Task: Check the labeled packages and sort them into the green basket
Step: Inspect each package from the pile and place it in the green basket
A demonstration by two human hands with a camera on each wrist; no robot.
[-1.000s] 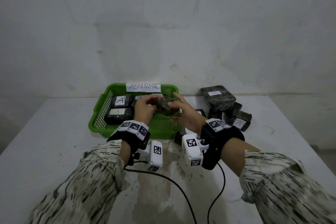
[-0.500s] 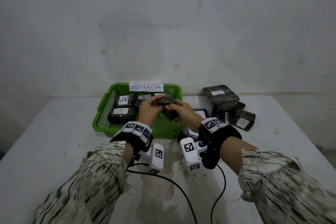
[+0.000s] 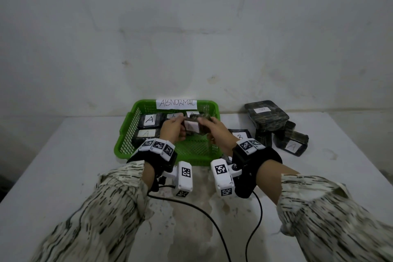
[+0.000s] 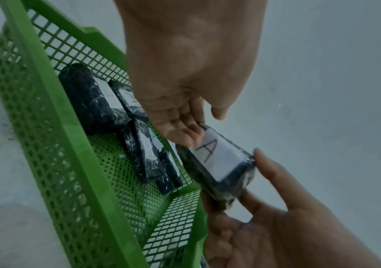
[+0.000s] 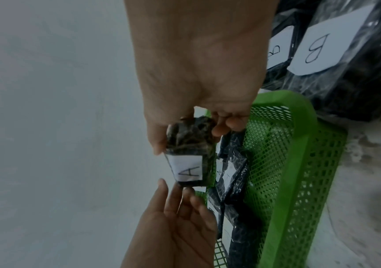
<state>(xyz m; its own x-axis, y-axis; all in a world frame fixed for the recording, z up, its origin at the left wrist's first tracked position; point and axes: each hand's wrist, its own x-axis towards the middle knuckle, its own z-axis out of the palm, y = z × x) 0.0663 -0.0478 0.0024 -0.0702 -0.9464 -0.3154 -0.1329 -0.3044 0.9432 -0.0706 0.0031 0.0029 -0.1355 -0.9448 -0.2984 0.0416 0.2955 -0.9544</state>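
Observation:
A small dark wrapped package (image 3: 195, 127) with a white label marked A (image 4: 217, 163) is held above the green basket (image 3: 125, 147). My right hand (image 3: 209, 127) grips one end between thumb and fingers, seen close up in the right wrist view (image 5: 189, 139). My left hand (image 3: 176, 130) touches the other end with nearly straight fingers (image 5: 175, 190), its thumb (image 4: 219, 112) off the package. The label faces up towards me. Several dark packages marked A (image 3: 150, 120) lie in the far left part of the basket.
A paper sign reading ABNORMAL (image 3: 176, 103) is fixed to the basket's back rim. Right of the basket lie more dark packages: a large one (image 3: 265, 115), one marked A (image 3: 292, 144) and one marked B (image 3: 240, 136). Two cables (image 3: 214, 225) trail over the white table.
The package has been turned between my hands so that its white label now faces up. The left hand's hold has loosened to a fingertip touch.

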